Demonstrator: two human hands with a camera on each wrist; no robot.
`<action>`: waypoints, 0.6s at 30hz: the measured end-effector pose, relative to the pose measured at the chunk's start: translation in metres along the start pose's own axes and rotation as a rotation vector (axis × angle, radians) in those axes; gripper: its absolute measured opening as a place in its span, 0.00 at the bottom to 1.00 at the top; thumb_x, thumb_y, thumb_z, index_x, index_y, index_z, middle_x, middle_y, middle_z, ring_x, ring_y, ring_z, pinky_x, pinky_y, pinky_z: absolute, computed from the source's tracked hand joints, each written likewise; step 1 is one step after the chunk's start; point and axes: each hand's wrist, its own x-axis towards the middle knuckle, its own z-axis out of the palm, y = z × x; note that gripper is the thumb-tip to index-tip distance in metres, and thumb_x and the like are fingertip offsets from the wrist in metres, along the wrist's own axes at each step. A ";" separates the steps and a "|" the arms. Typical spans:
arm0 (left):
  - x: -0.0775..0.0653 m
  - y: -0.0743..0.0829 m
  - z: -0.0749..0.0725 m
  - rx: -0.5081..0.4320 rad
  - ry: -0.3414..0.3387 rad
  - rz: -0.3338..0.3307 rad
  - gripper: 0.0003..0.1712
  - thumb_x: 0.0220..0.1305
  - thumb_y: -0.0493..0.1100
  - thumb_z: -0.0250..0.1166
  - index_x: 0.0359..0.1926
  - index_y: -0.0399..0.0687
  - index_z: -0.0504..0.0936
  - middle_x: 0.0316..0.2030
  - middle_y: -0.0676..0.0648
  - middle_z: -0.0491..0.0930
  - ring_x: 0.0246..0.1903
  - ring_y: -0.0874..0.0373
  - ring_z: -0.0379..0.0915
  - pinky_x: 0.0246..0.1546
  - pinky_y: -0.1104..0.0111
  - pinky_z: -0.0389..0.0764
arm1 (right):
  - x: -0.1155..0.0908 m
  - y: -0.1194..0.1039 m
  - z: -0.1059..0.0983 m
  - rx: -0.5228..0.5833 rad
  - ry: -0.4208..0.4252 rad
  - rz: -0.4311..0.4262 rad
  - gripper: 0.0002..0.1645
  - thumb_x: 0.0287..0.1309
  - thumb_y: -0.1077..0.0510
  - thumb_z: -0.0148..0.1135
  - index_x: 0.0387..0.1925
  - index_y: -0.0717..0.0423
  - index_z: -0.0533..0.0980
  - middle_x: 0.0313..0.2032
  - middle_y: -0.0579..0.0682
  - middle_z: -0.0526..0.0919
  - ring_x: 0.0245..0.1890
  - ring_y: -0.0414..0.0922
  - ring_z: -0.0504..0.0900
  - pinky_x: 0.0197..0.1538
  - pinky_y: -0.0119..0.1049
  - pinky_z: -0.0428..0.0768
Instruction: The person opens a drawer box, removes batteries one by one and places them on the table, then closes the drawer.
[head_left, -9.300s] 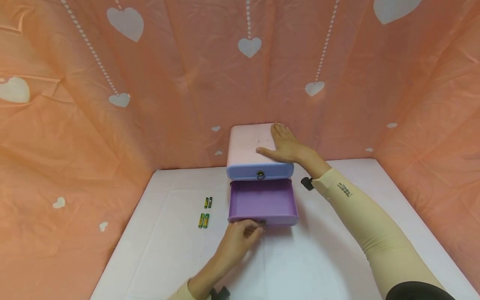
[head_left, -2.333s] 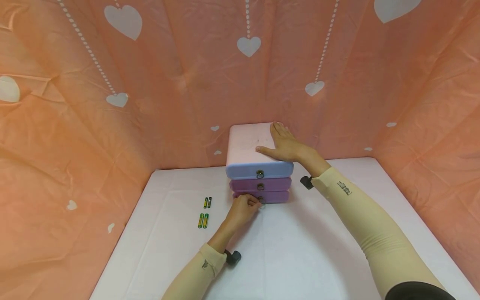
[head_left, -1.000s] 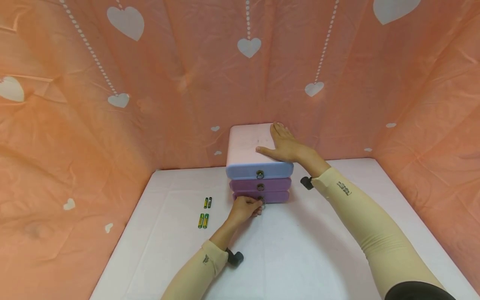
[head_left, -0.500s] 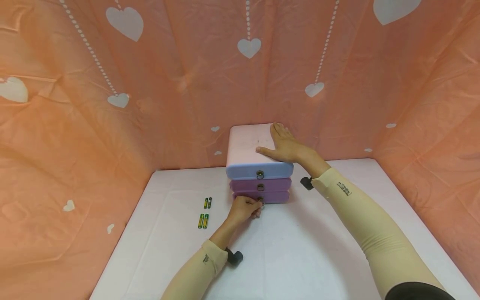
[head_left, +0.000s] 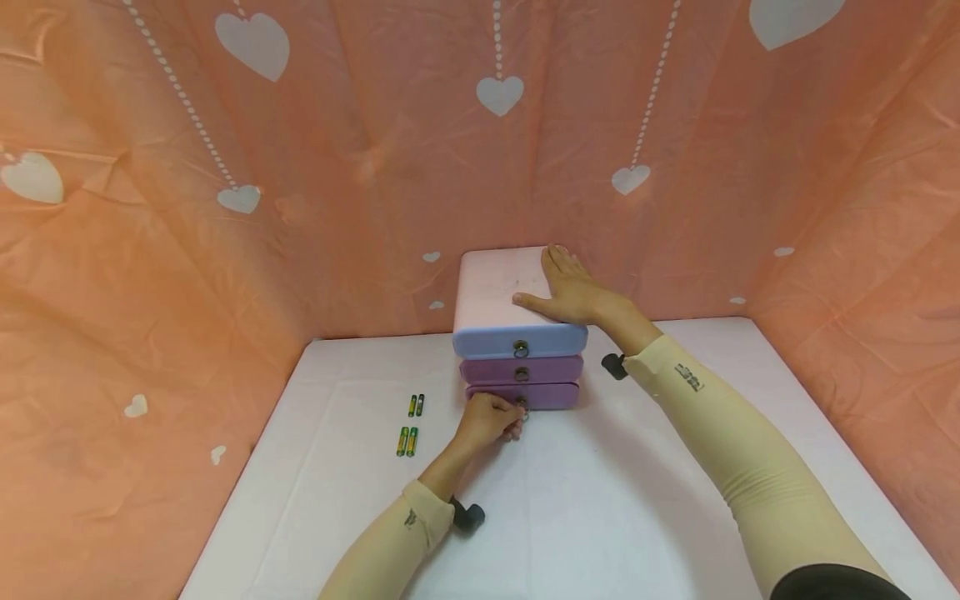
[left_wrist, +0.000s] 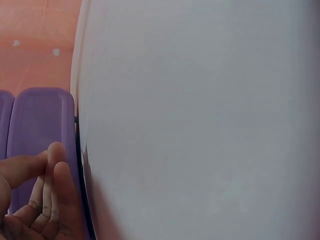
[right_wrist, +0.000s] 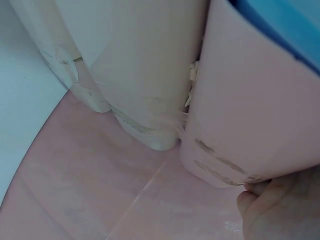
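A small chest of drawers (head_left: 498,287) has a pink top, a blue top drawer (head_left: 480,342) and two purple drawers below. My left hand (head_left: 483,421) pinches the ring pull (head_left: 524,413) of the bottom purple drawer (head_left: 555,397); in the left wrist view the thumb and finger meet in front of the purple front (left_wrist: 40,120), hiding the ring. My right hand (head_left: 572,292) rests with spread fingers on the right side of the pink top. In the right wrist view its fingertips (right_wrist: 247,200) lie at the pink casing's (right_wrist: 250,115) edge.
Two small batteries (head_left: 416,406) and two larger batteries (head_left: 407,442) lie left of the chest on the white table (head_left: 600,517). An orange cloth (head_left: 375,167) printed with white hearts hangs close behind the chest and along both sides.
The middle purple drawer, pulled out 9.3 s ago, is now closed. My left hand has shifted to the bottom drawer's ring, and that drawer front has come slightly forward. My right hand stays put.
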 end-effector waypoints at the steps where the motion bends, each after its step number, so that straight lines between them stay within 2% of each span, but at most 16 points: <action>1: -0.001 0.000 0.000 -0.001 -0.002 -0.005 0.11 0.71 0.35 0.71 0.33 0.29 0.90 0.22 0.44 0.87 0.20 0.61 0.81 0.24 0.73 0.84 | 0.000 0.000 0.000 0.001 0.001 -0.001 0.69 0.72 0.22 0.49 0.83 0.68 0.32 0.85 0.65 0.27 0.85 0.59 0.26 0.85 0.53 0.29; 5: -0.003 0.000 0.002 -0.003 0.000 -0.006 0.11 0.71 0.36 0.71 0.34 0.30 0.91 0.23 0.43 0.88 0.21 0.61 0.82 0.24 0.73 0.84 | 0.000 0.000 0.000 0.002 0.002 0.001 0.69 0.72 0.22 0.49 0.84 0.68 0.32 0.85 0.65 0.28 0.85 0.59 0.26 0.85 0.53 0.30; 8: -0.006 0.000 0.002 0.026 0.010 0.026 0.10 0.71 0.36 0.72 0.34 0.31 0.91 0.23 0.42 0.88 0.22 0.60 0.83 0.25 0.73 0.83 | -0.001 0.000 0.000 0.004 0.001 0.005 0.69 0.72 0.22 0.49 0.84 0.68 0.32 0.85 0.65 0.28 0.85 0.59 0.26 0.85 0.52 0.29; 12: -0.009 0.001 0.003 0.114 0.026 0.089 0.10 0.71 0.37 0.72 0.33 0.34 0.92 0.23 0.44 0.88 0.22 0.58 0.85 0.25 0.74 0.81 | -0.001 0.000 0.000 0.006 0.003 0.003 0.69 0.72 0.22 0.49 0.83 0.68 0.32 0.85 0.65 0.28 0.85 0.59 0.26 0.85 0.53 0.30; 18: -0.012 0.004 0.005 0.260 0.060 0.133 0.11 0.71 0.40 0.73 0.30 0.41 0.93 0.21 0.51 0.87 0.20 0.61 0.84 0.26 0.74 0.78 | 0.000 -0.001 0.000 -0.004 0.002 0.000 0.70 0.72 0.22 0.48 0.83 0.68 0.32 0.85 0.66 0.28 0.85 0.59 0.26 0.85 0.54 0.31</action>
